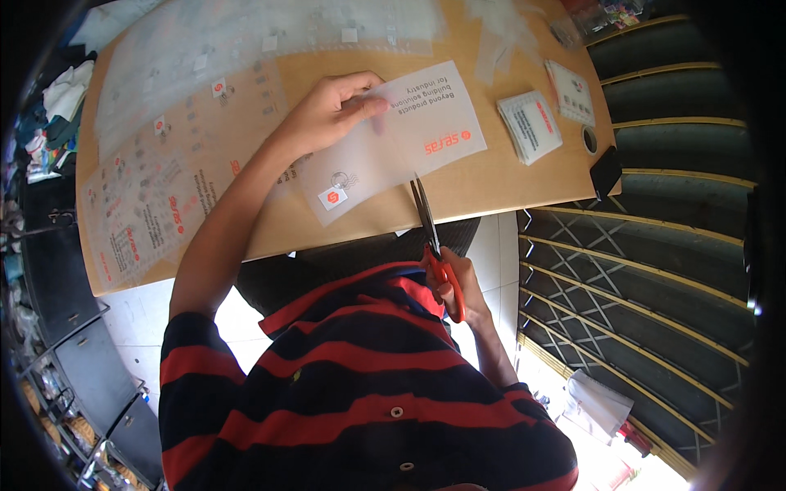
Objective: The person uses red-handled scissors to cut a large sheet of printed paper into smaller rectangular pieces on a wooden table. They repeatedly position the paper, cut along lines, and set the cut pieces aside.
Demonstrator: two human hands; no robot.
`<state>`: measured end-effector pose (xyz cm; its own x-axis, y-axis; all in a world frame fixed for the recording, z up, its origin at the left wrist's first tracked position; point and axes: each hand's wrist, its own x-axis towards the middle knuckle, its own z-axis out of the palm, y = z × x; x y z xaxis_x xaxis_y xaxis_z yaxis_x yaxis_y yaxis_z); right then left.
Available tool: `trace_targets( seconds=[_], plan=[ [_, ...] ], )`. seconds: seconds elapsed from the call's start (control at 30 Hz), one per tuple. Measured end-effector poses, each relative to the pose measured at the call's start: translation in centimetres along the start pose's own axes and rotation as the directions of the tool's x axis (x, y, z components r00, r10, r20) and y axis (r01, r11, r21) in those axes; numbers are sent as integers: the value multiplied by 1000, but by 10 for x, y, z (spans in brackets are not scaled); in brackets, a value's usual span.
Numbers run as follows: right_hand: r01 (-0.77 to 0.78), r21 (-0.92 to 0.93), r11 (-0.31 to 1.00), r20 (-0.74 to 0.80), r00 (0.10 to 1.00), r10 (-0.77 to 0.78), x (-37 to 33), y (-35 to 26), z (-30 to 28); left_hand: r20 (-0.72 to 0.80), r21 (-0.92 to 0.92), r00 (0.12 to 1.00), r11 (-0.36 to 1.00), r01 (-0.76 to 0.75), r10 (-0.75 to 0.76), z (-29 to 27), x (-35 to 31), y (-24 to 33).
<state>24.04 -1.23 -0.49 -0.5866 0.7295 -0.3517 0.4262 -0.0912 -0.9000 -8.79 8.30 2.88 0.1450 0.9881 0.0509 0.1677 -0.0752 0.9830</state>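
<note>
My left hand [340, 108] pinches the upper left edge of a translucent printed sheet [385, 151], its thumb on top. The sheet has red and dark print and a small white square with a red mark at its lower left corner. It is held tilted above the table's near edge. My right hand [460, 282] grips the red handles of a pair of scissors [429, 225]. Their blades point up toward the sheet's lower edge and look slightly parted. Whether the tips touch the sheet, I cannot tell.
More translucent printed sheets [147, 204] cover the left of the wooden table [327, 233]. At its right lie a stack of cut cards [530, 127], another small stack [570, 92] and a roll of tape [589, 139]. Thin offcut strips [494, 41] lie at the back. A slatted shutter [655, 188] stands right.
</note>
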Motion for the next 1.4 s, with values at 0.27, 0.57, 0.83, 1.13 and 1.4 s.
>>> trace_targets(
  seconds=[0.27,0.57,0.83,1.13,1.4],
  plan=[
    [17,-32,999,7,1000,-17,4,5,4,-42,58,999,998,-17,20,4,3,-8],
    [-45,-51,998,18,999,46,7,-10,1,29,159,999,987,-37,33,10,1,-10],
    [-28,-28,999,-39,999,27,8,-12,4,44,155,996,984,-85,79,17,-2,-6],
    [42,-77,996,-50,998,-46,8,-10,1,49,223,998,974,-42,31,15,-2,-4],
    [133,-105,986,-104,984,-144,12,-5,8,93,232,994,970,-75,54,18,-4,-5]
  ],
)
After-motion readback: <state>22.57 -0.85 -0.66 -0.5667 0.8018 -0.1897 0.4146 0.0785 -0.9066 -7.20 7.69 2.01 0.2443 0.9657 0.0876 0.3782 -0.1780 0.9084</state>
